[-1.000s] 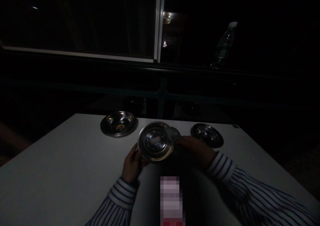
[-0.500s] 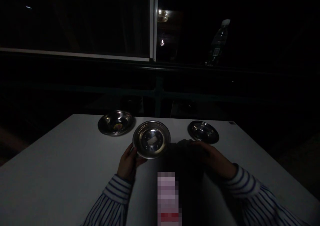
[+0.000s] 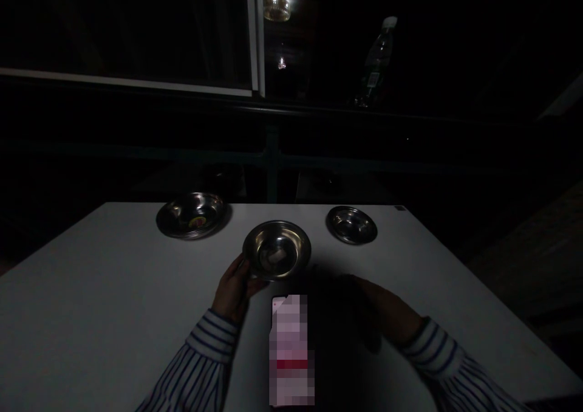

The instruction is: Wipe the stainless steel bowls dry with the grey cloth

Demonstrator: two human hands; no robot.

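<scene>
My left hand [image 3: 233,289] is closed on the near-left rim of a shiny metal bowl [image 3: 277,248]. The bowl is tilted towards me above the table, and a pale patch shows on its bottom. To the right of it, my right hand [image 3: 389,312] is closed on a dark, soft-looking cloth [image 3: 339,309]. Deep shade and blur swallow the cloth's outline and hide the fingertips. Below the bowl lies a phone [image 3: 291,351] with a lit screen, its picture blurred into squares.
On the white table [image 3: 113,315], a stack of metal bowls [image 3: 191,214] stands at the back left. Another metal bowl [image 3: 351,225] sits at the back right. Beyond the table, a plastic bottle [image 3: 379,59] stands by a dark window frame [image 3: 255,35].
My right hand has come down and slightly away from the bowl, with the dark cloth. The held bowl is tipped a little differently. The view has shifted right, so the surroundings appear further left.
</scene>
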